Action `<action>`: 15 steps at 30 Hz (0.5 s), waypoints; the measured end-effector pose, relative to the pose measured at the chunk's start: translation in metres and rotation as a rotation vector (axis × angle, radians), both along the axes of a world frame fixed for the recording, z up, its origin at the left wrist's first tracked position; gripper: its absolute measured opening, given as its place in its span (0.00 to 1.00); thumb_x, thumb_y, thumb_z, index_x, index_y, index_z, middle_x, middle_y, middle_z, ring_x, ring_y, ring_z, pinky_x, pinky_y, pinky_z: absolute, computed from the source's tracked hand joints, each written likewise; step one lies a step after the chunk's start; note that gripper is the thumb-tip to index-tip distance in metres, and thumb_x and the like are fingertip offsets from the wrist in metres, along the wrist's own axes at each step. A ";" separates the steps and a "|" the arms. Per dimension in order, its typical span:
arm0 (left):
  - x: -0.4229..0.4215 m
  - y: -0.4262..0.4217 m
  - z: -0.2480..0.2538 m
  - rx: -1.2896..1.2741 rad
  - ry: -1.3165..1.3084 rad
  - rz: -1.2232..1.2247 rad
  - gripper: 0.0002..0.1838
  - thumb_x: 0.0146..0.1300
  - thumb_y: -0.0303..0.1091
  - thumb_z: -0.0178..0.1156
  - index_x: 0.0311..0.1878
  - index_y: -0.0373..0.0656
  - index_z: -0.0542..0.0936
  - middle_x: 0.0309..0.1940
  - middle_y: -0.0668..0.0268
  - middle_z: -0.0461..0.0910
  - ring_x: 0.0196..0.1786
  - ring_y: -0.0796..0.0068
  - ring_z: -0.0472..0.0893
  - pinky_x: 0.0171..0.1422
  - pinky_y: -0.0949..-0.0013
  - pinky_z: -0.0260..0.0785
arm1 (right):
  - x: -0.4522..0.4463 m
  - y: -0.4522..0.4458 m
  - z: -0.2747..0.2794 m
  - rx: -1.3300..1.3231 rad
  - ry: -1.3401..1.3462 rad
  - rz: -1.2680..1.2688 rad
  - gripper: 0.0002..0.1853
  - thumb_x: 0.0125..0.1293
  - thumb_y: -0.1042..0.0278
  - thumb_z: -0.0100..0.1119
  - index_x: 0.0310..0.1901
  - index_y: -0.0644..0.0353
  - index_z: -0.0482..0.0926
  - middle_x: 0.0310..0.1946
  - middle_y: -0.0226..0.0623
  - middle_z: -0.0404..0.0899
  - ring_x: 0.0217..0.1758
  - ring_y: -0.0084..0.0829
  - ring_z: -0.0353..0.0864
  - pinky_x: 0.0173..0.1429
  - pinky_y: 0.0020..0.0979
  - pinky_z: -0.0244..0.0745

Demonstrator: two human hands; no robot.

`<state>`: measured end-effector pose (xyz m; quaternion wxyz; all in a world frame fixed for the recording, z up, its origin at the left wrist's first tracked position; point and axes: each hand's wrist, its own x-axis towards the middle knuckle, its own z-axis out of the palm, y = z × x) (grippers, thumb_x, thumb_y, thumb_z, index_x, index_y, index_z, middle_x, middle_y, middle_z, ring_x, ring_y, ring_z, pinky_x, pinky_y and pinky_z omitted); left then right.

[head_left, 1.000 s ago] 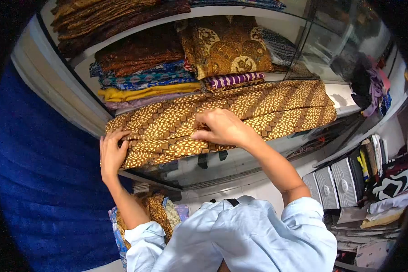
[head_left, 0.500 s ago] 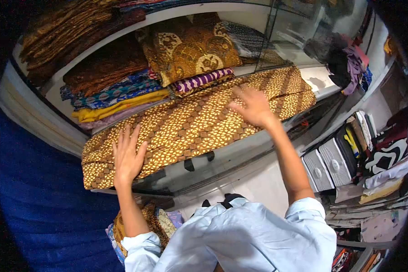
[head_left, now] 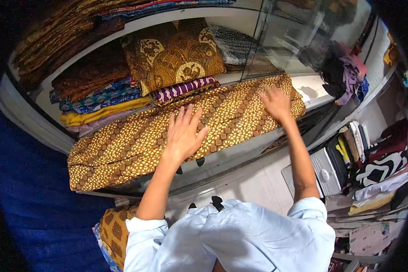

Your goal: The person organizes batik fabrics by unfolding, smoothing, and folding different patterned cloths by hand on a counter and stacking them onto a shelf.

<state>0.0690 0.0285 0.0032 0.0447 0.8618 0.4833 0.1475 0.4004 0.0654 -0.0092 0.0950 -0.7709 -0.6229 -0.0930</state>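
Note:
A long piece of brown and cream batik cloth (head_left: 136,145), folded into a wide strip, lies along the front ledge of a glass display case. My left hand (head_left: 184,134) rests palm down on the middle of the cloth, fingers spread. Toward the cloth's right end, my right hand (head_left: 276,105) is also over it, slightly blurred, with its fingers extended. Neither hand grips anything. Just behind the cloth sit a folded purple and white patterned cloth (head_left: 186,89) and a gold-brown batik with round motifs (head_left: 177,59).
Folded blue and yellow fabrics (head_left: 104,109) are stacked at the shelf's left. A glass pane (head_left: 281,41) stands behind on the right, near a heap of purple and black cloth (head_left: 344,72). A blue curtain (head_left: 31,195) hangs left; grey drawers (head_left: 325,172) stand at right.
My left hand has moved right along the cloth, from near its left end to the middle. My right hand has shifted right, toward the far end. The view has shifted slightly.

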 end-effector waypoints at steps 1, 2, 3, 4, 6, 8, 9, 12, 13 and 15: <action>0.001 -0.002 0.002 -0.004 -0.007 0.017 0.34 0.64 0.56 0.41 0.67 0.45 0.57 0.68 0.51 0.53 0.71 0.53 0.50 0.73 0.51 0.37 | 0.026 0.005 -0.002 0.026 0.009 -0.125 0.34 0.64 0.37 0.34 0.62 0.54 0.64 0.63 0.48 0.61 0.68 0.43 0.56 0.68 0.48 0.50; 0.005 -0.004 0.005 -0.010 0.006 0.039 0.34 0.64 0.56 0.41 0.67 0.45 0.57 0.68 0.51 0.53 0.71 0.52 0.50 0.73 0.50 0.37 | 0.046 0.009 -0.002 0.052 0.016 -0.250 0.36 0.63 0.35 0.35 0.62 0.57 0.63 0.62 0.49 0.62 0.68 0.44 0.56 0.67 0.49 0.49; 0.014 -0.005 0.011 -0.016 0.020 0.062 0.34 0.64 0.56 0.41 0.67 0.45 0.57 0.67 0.51 0.53 0.71 0.52 0.50 0.73 0.50 0.36 | 0.060 0.014 -0.001 0.082 0.047 -0.375 0.39 0.62 0.34 0.37 0.62 0.60 0.63 0.62 0.50 0.61 0.68 0.45 0.55 0.67 0.51 0.49; 0.024 -0.003 0.015 -0.021 0.032 0.086 0.34 0.64 0.57 0.41 0.67 0.45 0.57 0.67 0.51 0.53 0.71 0.52 0.50 0.73 0.50 0.36 | 0.068 0.018 0.001 0.114 0.077 -0.499 0.41 0.60 0.32 0.39 0.61 0.64 0.63 0.62 0.51 0.61 0.69 0.45 0.54 0.67 0.52 0.48; 0.050 0.001 0.015 0.019 -0.011 -0.006 0.35 0.64 0.59 0.39 0.67 0.43 0.57 0.67 0.50 0.53 0.71 0.51 0.49 0.72 0.47 0.36 | 0.078 0.025 0.014 -0.111 0.187 -0.536 0.43 0.57 0.32 0.43 0.60 0.67 0.64 0.61 0.52 0.63 0.68 0.47 0.56 0.67 0.54 0.45; 0.075 0.008 0.011 0.002 -0.031 -0.075 0.36 0.64 0.59 0.38 0.67 0.42 0.56 0.67 0.50 0.53 0.71 0.51 0.49 0.71 0.44 0.36 | 0.069 0.023 0.028 -0.101 0.145 -0.520 0.39 0.55 0.35 0.50 0.55 0.66 0.69 0.57 0.52 0.68 0.63 0.48 0.64 0.64 0.51 0.54; 0.085 0.007 0.007 -0.001 0.001 -0.062 0.36 0.64 0.59 0.38 0.67 0.42 0.57 0.67 0.50 0.53 0.70 0.50 0.50 0.71 0.42 0.36 | 0.070 0.023 0.031 -0.099 0.126 -0.486 0.38 0.55 0.36 0.51 0.54 0.66 0.70 0.56 0.52 0.69 0.61 0.49 0.66 0.62 0.51 0.57; 0.095 0.008 -0.006 0.056 -0.015 -0.045 0.36 0.63 0.59 0.38 0.67 0.43 0.57 0.67 0.49 0.54 0.70 0.48 0.51 0.69 0.38 0.36 | 0.082 0.025 0.028 -0.005 0.094 -0.371 0.34 0.53 0.40 0.56 0.50 0.65 0.72 0.50 0.54 0.74 0.54 0.50 0.73 0.55 0.44 0.67; 0.095 0.009 -0.008 0.088 -0.038 -0.044 0.36 0.63 0.59 0.38 0.67 0.43 0.58 0.66 0.49 0.54 0.70 0.48 0.51 0.69 0.37 0.36 | 0.085 0.024 0.032 -0.026 0.107 -0.381 0.33 0.53 0.41 0.58 0.49 0.65 0.73 0.48 0.53 0.75 0.52 0.49 0.74 0.53 0.42 0.69; 0.094 0.009 -0.010 0.098 -0.048 -0.047 0.35 0.63 0.58 0.38 0.67 0.43 0.58 0.66 0.49 0.54 0.70 0.48 0.51 0.68 0.36 0.37 | 0.115 0.032 0.031 -0.132 0.206 -0.295 0.31 0.52 0.44 0.62 0.47 0.65 0.74 0.44 0.50 0.78 0.47 0.44 0.78 0.48 0.39 0.71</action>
